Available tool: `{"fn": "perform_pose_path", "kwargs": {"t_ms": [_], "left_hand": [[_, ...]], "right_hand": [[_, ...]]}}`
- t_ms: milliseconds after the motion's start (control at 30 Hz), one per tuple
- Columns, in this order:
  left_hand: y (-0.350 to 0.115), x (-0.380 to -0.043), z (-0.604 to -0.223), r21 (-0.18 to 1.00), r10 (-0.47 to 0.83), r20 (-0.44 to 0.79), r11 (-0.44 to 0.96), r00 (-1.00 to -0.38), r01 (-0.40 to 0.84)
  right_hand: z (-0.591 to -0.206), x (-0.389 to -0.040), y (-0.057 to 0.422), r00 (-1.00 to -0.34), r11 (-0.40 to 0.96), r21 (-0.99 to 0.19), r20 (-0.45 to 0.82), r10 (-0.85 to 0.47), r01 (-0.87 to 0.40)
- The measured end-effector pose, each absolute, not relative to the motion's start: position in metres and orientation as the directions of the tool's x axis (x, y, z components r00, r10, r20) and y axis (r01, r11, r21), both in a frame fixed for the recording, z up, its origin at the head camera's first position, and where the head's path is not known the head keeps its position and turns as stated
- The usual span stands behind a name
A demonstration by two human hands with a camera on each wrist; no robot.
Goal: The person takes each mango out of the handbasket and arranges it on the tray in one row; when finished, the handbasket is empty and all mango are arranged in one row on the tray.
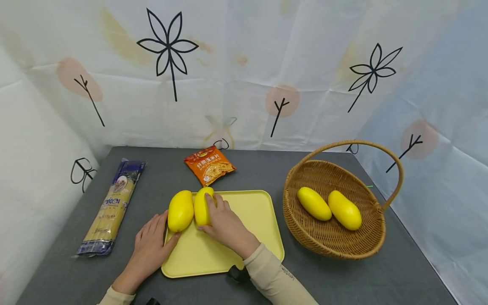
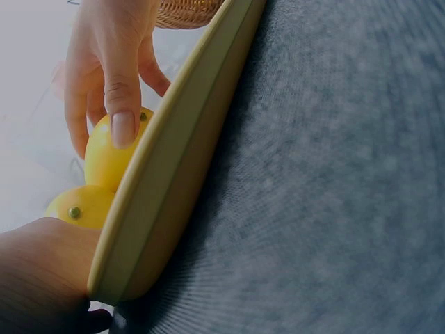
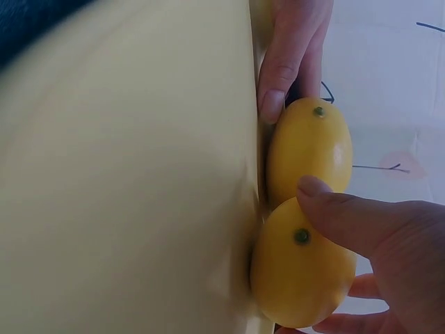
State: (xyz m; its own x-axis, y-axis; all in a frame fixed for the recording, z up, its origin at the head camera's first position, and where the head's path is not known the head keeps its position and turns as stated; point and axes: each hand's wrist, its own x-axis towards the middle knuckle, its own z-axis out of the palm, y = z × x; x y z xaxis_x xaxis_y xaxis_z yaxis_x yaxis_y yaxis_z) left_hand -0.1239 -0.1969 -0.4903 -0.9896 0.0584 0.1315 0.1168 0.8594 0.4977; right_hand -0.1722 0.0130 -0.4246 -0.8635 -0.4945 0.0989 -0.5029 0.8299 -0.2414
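Two yellow mangoes lie side by side at the upper left of a yellow tray [image 1: 213, 250]. With thumb and fingers around its sides, my right hand [image 1: 230, 226] grips the right mango [image 3: 299, 268]. My left hand [image 1: 152, 243] rests at the tray's left edge beside the left mango [image 1: 181, 211], its fingers nearly straight and its thumb over the rim. Whether it touches that mango is hard to tell. In the right wrist view the two mangoes touch or nearly touch, stem ends showing.
A wicker basket [image 1: 335, 250] with a tall handle stands at the right, holding two more mangoes [image 1: 345, 210]. An orange snack bag [image 1: 209, 165] lies behind the tray. At the left is a pack of spaghetti [image 1: 110, 209]. Printed cloth [image 1: 236, 51] hangs behind the grey table.
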Motion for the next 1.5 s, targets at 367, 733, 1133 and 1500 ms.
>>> {"fn": "perform_pose_path", "kwargs": {"t_ms": [367, 733, 1133, 1500], "left_hand": [[-0.197, -0.124, -0.49, 0.512, 0.057, 0.113, 0.852, -0.992, 0.107], [-0.197, -0.124, -0.489, 0.51, 0.058, 0.119, 0.853, -0.991, 0.111], [-0.196, -0.124, -0.49, 0.508, 0.062, 0.117, 0.854, -0.991, 0.113], [-0.196, -0.124, -0.488, 0.505, 0.061, 0.113, 0.856, -0.992, 0.11]], "right_hand": [[-0.425, -0.169, 0.011, -0.865, 0.837, -0.22, 0.105, -0.491, -0.502], [-0.423, -0.165, 0.013, -0.869, 0.84, -0.224, 0.103, -0.484, -0.494], [-0.424, -0.165, 0.012, -0.869, 0.839, -0.224, 0.119, -0.481, -0.495], [-0.407, -0.157, 0.021, -0.88, 0.859, -0.191, 0.099, -0.464, -0.474]]}}
